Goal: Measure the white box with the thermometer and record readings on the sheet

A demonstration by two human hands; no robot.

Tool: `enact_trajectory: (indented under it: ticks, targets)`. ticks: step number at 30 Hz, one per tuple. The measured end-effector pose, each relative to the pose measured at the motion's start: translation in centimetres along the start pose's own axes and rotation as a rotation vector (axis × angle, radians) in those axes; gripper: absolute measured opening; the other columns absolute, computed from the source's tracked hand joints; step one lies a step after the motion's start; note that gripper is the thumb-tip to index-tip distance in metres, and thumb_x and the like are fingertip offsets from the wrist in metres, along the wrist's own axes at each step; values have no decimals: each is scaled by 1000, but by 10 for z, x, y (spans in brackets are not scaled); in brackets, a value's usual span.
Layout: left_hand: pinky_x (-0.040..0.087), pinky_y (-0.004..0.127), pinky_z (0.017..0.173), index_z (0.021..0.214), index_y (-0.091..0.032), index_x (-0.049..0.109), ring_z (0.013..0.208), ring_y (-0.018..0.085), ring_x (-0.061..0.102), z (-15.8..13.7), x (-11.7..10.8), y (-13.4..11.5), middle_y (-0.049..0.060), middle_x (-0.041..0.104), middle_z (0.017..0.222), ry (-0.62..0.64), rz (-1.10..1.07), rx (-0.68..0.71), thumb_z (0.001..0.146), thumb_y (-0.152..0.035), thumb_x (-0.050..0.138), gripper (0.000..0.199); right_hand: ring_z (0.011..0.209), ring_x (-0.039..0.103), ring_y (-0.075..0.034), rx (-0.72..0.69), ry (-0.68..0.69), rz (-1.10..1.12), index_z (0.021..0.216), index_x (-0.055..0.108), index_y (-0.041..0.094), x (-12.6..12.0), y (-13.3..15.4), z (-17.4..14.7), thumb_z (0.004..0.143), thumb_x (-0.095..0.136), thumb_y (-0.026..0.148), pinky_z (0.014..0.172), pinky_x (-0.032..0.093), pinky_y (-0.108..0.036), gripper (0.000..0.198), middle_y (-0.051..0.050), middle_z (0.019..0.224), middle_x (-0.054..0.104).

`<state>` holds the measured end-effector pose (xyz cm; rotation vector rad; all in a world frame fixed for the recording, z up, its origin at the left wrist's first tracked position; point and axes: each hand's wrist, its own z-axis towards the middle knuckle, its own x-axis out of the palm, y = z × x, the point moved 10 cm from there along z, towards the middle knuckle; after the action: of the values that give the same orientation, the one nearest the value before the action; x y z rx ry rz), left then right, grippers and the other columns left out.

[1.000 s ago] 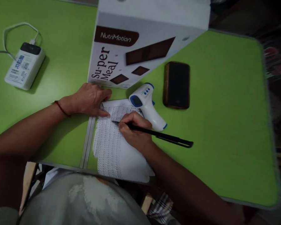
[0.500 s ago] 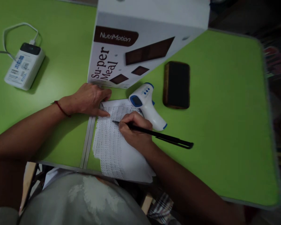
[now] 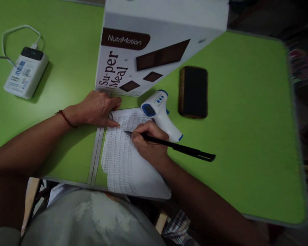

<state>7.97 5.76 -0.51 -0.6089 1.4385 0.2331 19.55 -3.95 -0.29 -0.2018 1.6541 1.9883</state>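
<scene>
A sheet of paper (image 3: 143, 177) covered in rows of small handwriting lies on the green table in front of me. My right hand (image 3: 151, 141) rests on it, closed round a black pen (image 3: 184, 148), whose tip meets the written area. My left hand (image 3: 96, 109) lies at the paper's upper left edge with thumb and fingers apart, the thumb touching the sheet. Just beyond my right hand, a white and blue infrared thermometer (image 3: 160, 114) lies on its side over the paper's upper right corner.
Behind the paper stands a large white box (image 3: 164, 25) printed "NutriMotion". A dark phone (image 3: 193, 92) in a brown case lies right of the thermometer. At the left is a white power bank (image 3: 25, 73) with a cable (image 3: 20, 26). A metal seam (image 3: 95, 155) crosses the green table (image 3: 246, 136).
My right hand and the pen have shifted slightly to the right along the paper. My left hand stays at the sheet's edge.
</scene>
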Motion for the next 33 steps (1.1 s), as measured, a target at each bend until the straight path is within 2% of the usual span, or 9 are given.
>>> enact_trajectory:
  ticks: [7, 15, 21, 28, 33]
  targets:
    - [39, 31, 64, 96, -21, 66, 69, 21, 62, 0, 1, 1, 5, 72, 77, 9, -25, -2, 75, -66, 70, 50, 47, 46, -10, 15, 7, 47, 60, 49, 24, 1, -4, -1, 68, 58, 20, 47, 37, -26, 13, 7, 52, 53]
    - [29, 29, 58, 93, -18, 64, 63, 19, 59, 1, 2, -1, 3, 67, 70, 45, 6, -28, 74, -60, 75, 46, 47, 47, -11, 41, 101, 17, 62, 52, 25, 10, -3, 0, 68, 58, 25, 48, 38, -26, 9, 6, 52, 55]
    - [39, 31, 67, 94, -19, 65, 70, 21, 62, 0, 1, 0, 3, 68, 73, -1, -34, -8, 74, -61, 75, 47, 45, 47, -10, 30, 137, 15, 63, 50, 25, 13, -1, 0, 69, 57, 22, 46, 37, -25, 9, 7, 50, 53]
    - [38, 30, 65, 93, -19, 64, 67, 20, 61, 0, 0, 0, 2, 66, 70, -11, -10, -2, 75, -62, 73, 47, 44, 46, -10, 37, 144, 11, 60, 48, 25, 13, -3, 0, 66, 56, 24, 45, 37, -25, 10, 7, 48, 53]
    - [35, 30, 62, 95, -19, 65, 65, 19, 59, 1, 2, 1, 2, 67, 72, 17, 11, -22, 74, -62, 75, 49, 44, 48, -11, 34, 73, -17, 60, 50, 25, 7, 0, 0, 69, 56, 24, 45, 37, -25, 10, 7, 49, 55]
